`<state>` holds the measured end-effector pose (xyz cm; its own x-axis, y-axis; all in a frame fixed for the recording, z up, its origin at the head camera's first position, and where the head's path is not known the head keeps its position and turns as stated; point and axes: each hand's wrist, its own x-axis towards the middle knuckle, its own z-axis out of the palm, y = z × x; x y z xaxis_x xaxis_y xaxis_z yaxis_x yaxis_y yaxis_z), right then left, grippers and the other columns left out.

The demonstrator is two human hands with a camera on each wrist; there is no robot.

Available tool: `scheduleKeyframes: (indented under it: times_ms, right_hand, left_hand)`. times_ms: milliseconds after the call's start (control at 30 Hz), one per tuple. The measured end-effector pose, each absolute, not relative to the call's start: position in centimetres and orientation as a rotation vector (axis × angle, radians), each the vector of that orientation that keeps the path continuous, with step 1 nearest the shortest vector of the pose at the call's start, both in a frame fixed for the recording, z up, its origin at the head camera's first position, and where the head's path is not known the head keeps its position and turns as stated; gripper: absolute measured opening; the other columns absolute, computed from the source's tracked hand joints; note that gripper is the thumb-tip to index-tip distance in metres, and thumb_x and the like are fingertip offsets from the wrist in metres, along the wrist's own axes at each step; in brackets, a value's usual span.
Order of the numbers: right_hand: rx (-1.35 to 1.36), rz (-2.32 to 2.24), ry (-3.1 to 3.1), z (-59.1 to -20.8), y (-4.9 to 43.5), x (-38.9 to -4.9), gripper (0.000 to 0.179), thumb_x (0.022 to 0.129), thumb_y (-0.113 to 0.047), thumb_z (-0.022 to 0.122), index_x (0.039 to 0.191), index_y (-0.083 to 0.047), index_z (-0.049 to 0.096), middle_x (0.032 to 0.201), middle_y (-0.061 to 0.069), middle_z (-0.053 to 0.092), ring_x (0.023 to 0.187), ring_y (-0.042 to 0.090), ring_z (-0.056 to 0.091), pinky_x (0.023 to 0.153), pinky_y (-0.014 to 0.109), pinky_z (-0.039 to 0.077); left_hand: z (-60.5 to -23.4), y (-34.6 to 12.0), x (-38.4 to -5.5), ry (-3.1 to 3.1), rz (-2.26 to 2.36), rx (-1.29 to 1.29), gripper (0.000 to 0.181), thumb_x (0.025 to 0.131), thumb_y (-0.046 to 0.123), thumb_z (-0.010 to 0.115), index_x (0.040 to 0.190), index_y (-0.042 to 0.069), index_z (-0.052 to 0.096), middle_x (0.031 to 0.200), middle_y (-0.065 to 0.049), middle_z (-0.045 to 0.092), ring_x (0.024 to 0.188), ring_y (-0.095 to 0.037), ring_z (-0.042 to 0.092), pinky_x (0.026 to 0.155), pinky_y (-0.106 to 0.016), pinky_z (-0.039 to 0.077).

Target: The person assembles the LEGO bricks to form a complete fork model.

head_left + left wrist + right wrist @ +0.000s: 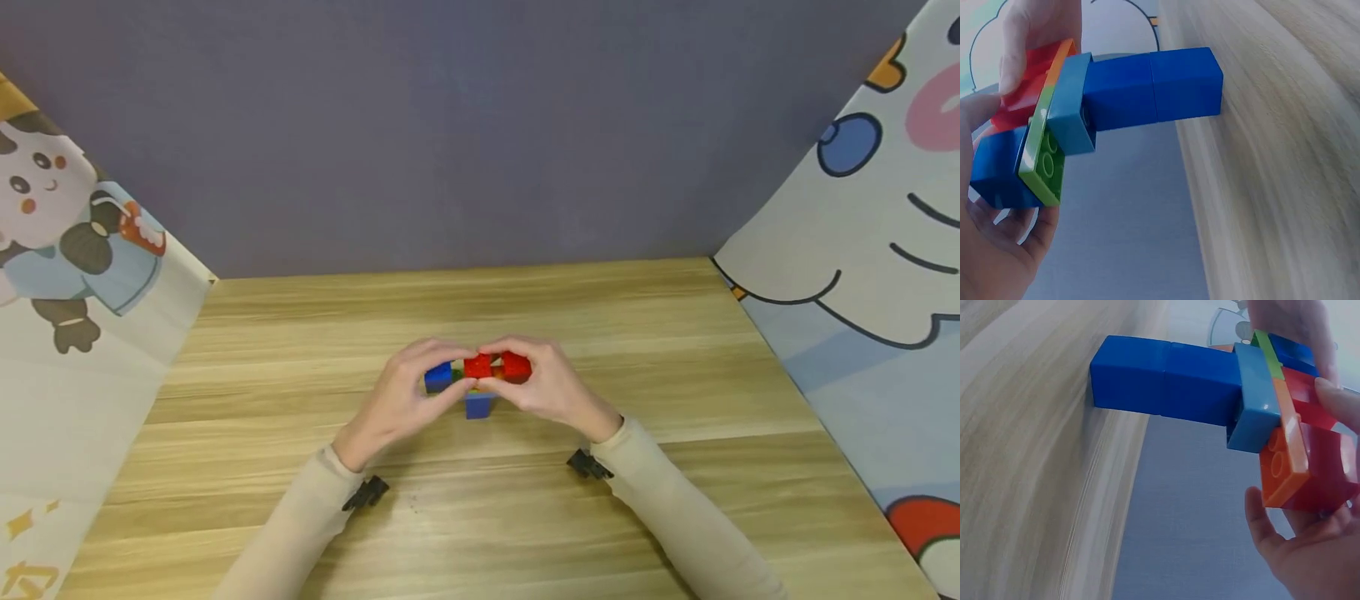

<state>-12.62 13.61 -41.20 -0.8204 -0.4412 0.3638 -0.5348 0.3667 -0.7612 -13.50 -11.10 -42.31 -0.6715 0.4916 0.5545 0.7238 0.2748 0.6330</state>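
Note:
A toy-brick structure stands upright at the middle of the table. Two stacked blue bricks (1154, 90) form its column, with a teal brick (1069, 106) above them. Over that, a green plate (1034, 153) and an orange plate (1275, 484) lie end to end. Along the top sit a blue brick (438, 377) on the left, a red brick (477, 367) in the middle and another red brick (517, 367) on the right. My left hand (405, 390) and right hand (553, 390) arch in from both sides, thumbs and fingertips pinching the middle red brick.
The wooden table (480, 517) runs back to a grey-purple wall (465, 142). Cartoon-printed panels flank it, a left panel (142, 350) and a right panel (847, 250). A small black clip-like piece (366, 493) is at the left cuff, and a similar black piece (589, 464) at the right.

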Motion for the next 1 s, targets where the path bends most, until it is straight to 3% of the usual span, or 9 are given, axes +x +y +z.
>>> scheduleKeyframes:
  times_ms: [167, 233, 400, 567, 700, 833, 1000]
  right_hand:
    - [0.819, 1.526, -2.482, -41.7, 14.5, -12.8, 0.078, 0.086, -0.010, 0.090, 0.155, -0.011, 0.054, 0.146, 0.015, 0.066, 0.126, 0.028, 0.070, 0.107, 0.040, 0.058]
    - [0.755, 1.602, -2.454, -42.1, 15.2, -12.7, 0.086, 0.086, -0.007, 0.089, 0.160, -0.011, 0.046, 0.152, 0.016, 0.061, 0.134, 0.035, 0.063, 0.114, 0.047, 0.053]
    - [0.614, 1.743, -2.433, -43.3, 16.7, -12.2, 0.075, 0.091, -0.004, 0.084, 0.155, -0.004, 0.045, 0.149, 0.025, 0.058, 0.127, 0.037, 0.064, 0.108, 0.052, 0.055]
    - [0.514, 1.690, -2.468, -44.5, 17.4, -11.6, 0.047, 0.089, 0.000, 0.084, 0.131, 0.004, 0.064, 0.129, 0.021, 0.071, 0.108, 0.023, 0.073, 0.098, 0.039, 0.061]
    - [0.475, 1.662, -2.597, -45.0, 17.3, -11.1, 0.019, 0.093, -0.009, 0.082, 0.110, -0.004, 0.078, 0.108, 0.011, 0.080, 0.094, 0.018, 0.075, 0.088, 0.029, 0.061]
    - [0.452, 1.704, -2.778, -45.4, 16.2, -10.8, 0.027, 0.098, -0.021, 0.079, 0.121, -0.007, 0.078, 0.114, 0.009, 0.081, 0.098, 0.018, 0.076, 0.087, 0.027, 0.062]
    - [0.442, 1.750, -2.871, -45.8, 14.0, -10.9, 0.050, 0.099, -0.027, 0.078, 0.142, -0.005, 0.066, 0.134, 0.017, 0.074, 0.102, 0.025, 0.077, 0.084, 0.032, 0.064]
  left_hand:
    - [-42.1, -10.9, -13.5, -2.280, -1.339, -1.113, 0.028, 0.091, 0.012, 0.086, 0.118, 0.012, 0.080, 0.122, -0.005, 0.078, 0.115, -0.024, 0.073, 0.102, -0.043, 0.060]
    - [-42.1, -10.9, -13.5, -2.284, -1.353, -1.102, 0.027, 0.090, 0.012, 0.086, 0.117, 0.011, 0.081, 0.121, -0.006, 0.078, 0.115, -0.024, 0.074, 0.102, -0.043, 0.061]
    - [-41.9, -10.9, -13.8, -2.307, -1.384, -1.051, 0.027, 0.091, 0.014, 0.086, 0.117, 0.010, 0.081, 0.119, -0.006, 0.079, 0.110, -0.023, 0.075, 0.093, -0.040, 0.064]
    - [-42.0, -11.0, -14.1, -2.316, -1.384, -1.015, 0.026, 0.092, 0.014, 0.085, 0.117, 0.009, 0.081, 0.119, -0.007, 0.079, 0.110, -0.024, 0.075, 0.093, -0.042, 0.064]
    - [-42.1, -11.0, -14.4, -2.322, -1.387, -0.988, 0.025, 0.093, 0.013, 0.084, 0.118, 0.009, 0.080, 0.119, -0.007, 0.080, 0.110, -0.025, 0.075, 0.096, -0.043, 0.063]
    - [-42.3, -11.3, -14.8, -2.338, -1.417, -0.938, 0.026, 0.095, 0.013, 0.082, 0.120, 0.010, 0.079, 0.120, -0.007, 0.079, 0.112, -0.025, 0.075, 0.100, -0.045, 0.060]
    - [-42.6, -11.8, -15.3, -2.356, -1.484, -0.867, 0.026, 0.097, 0.013, 0.079, 0.123, 0.010, 0.078, 0.123, -0.008, 0.078, 0.115, -0.026, 0.073, 0.102, -0.048, 0.059]
